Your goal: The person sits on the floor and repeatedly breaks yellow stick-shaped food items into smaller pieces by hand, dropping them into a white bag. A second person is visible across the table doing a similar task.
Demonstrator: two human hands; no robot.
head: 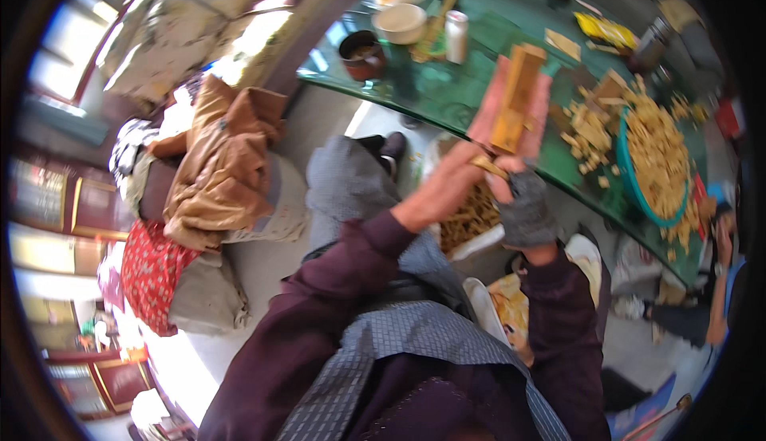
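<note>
At the near edge of the glass-topped table, a long wooden block lies on a pink cloth. Just off its near end my two hands meet. My bare left hand has its fingers closed around a small pale-brown piece, whose kind is blurred. My right hand, in a grey fingerless glove, is closed against the same piece from the other side; what its fingers hold is partly hidden. Below the hands stands a container filled with brown pieces.
A teal-rimmed basket heaped with pale pieces stands at the right, loose pieces beside it. Farther back are a dark mug, a bowl, a can and a yellow packet. Cloth-covered sacks stand left; another person's arm shows right.
</note>
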